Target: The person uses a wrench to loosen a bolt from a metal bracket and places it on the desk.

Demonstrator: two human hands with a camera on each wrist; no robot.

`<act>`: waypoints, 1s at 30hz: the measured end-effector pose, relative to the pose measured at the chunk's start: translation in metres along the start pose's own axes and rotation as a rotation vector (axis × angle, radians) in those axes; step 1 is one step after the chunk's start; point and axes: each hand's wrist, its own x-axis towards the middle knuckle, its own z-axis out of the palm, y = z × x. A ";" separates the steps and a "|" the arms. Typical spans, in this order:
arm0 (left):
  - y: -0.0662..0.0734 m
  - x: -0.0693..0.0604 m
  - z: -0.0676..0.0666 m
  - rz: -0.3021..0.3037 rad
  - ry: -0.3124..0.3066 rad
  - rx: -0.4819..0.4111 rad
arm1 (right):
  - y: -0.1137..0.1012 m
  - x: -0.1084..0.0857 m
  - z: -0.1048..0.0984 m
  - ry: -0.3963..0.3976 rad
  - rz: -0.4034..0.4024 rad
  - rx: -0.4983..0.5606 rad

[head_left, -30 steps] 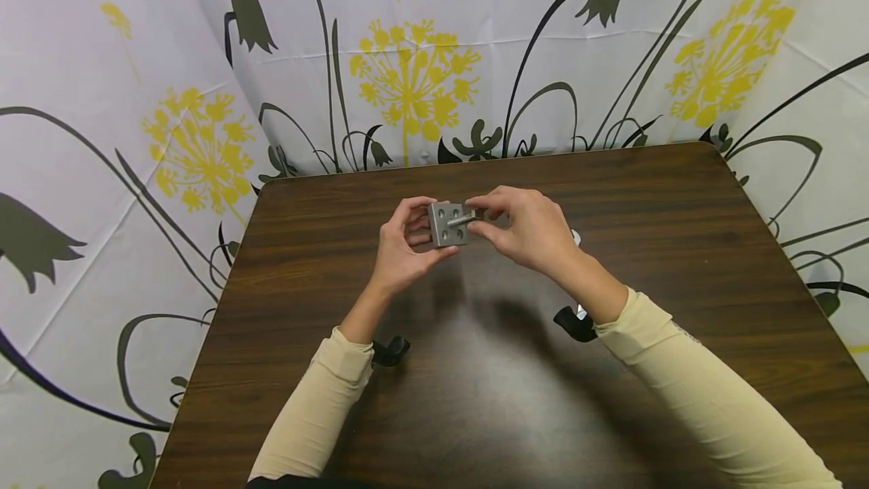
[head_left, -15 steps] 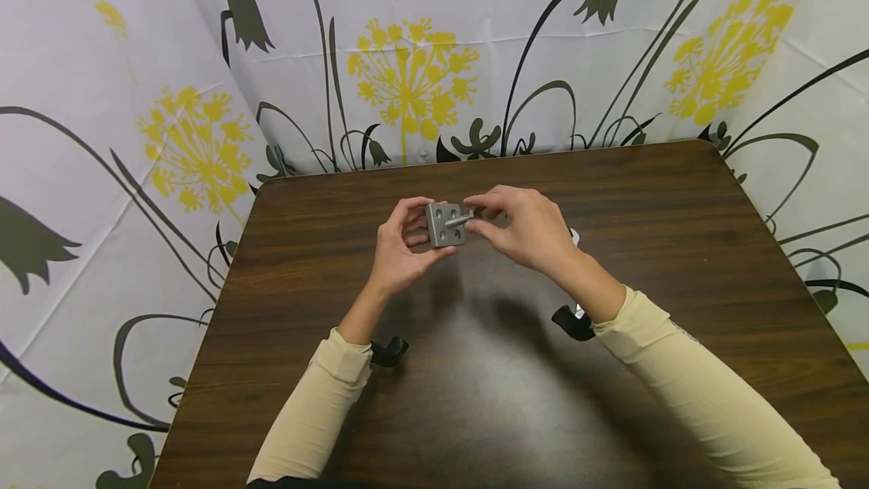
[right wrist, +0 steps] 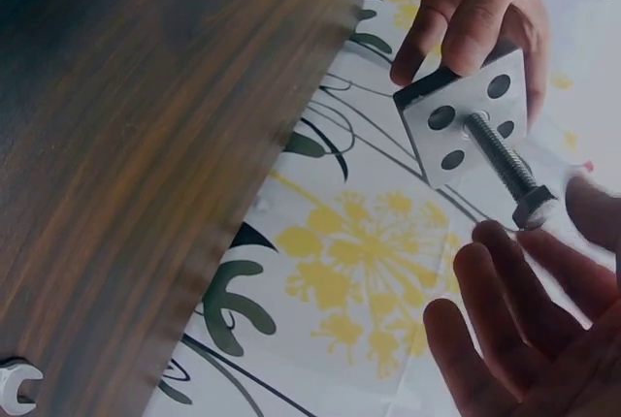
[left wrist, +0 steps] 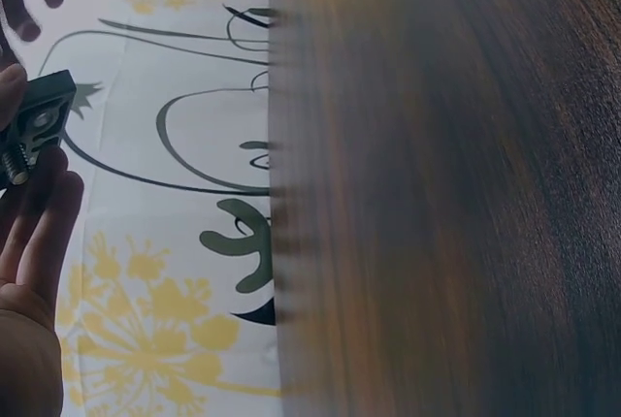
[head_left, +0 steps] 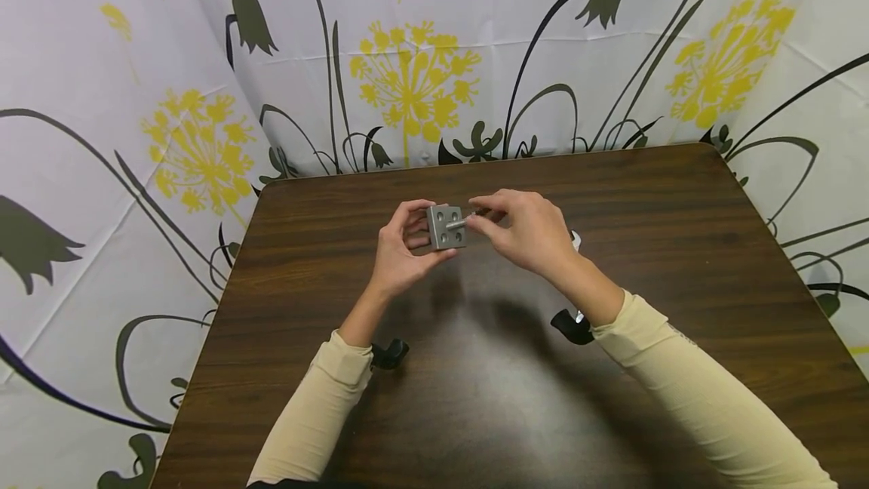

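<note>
My left hand (head_left: 399,255) holds a square grey metal block (head_left: 435,227) by its edges, thumb below and fingers above and behind in the head view. Several round holes pierce the face of the block. From its middle a hex bolt (right wrist: 500,157) sticks out, threaded shank partly showing in the right wrist view. At the bolt's head are the thumb and fingertips of my right hand (head_left: 528,231), pinching it. How deep the bolt sits in the block is hidden. The left wrist view catches the block (left wrist: 56,90) only at its left edge.
Both hands are raised over a dark wood-grain table (head_left: 326,247). A silver open-end wrench (right wrist: 17,386) lies on it, mostly hidden behind my right wrist in the head view. Black curved pieces (head_left: 390,353) sit at the wrists. A flower-patterned curtain (head_left: 529,6) hangs behind.
The right fingers have shifted slightly on the bolt's head, covering more of it. My left hand and the block stay in nearly the same place.
</note>
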 end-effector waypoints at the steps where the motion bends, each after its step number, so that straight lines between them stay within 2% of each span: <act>1: 0.000 0.000 0.000 -0.002 0.001 -0.004 | 0.000 0.000 0.001 0.006 0.022 -0.004; 3: -0.001 -0.001 0.001 -0.008 0.002 -0.011 | 0.000 -0.001 0.001 0.004 0.058 -0.002; 5: -0.001 -0.001 0.002 -0.012 0.004 -0.017 | 0.001 -0.001 0.001 -0.012 0.056 -0.002; 8: -0.001 -0.002 0.003 -0.017 0.002 -0.029 | 0.002 -0.002 0.001 -0.039 0.002 0.003; 12: -0.001 -0.001 0.004 -0.020 -0.002 -0.050 | 0.003 -0.002 0.000 -0.028 -0.055 -0.002; 16: 0.000 0.001 0.004 -0.012 0.014 -0.055 | 0.002 -0.001 0.000 0.008 0.011 -0.005; 19: 0.000 0.001 0.003 -0.008 0.021 -0.053 | 0.001 0.000 -0.001 0.004 0.057 -0.007; 21: 0.000 0.001 0.003 -0.015 0.014 -0.054 | 0.001 0.001 -0.001 -0.015 0.048 -0.005; 26: 0.000 0.001 0.003 -0.034 -0.006 -0.069 | 0.002 0.000 -0.002 -0.038 -0.033 -0.004; 30: -0.001 0.002 0.003 -0.028 -0.006 -0.076 | 0.001 0.000 -0.001 0.005 0.003 -0.019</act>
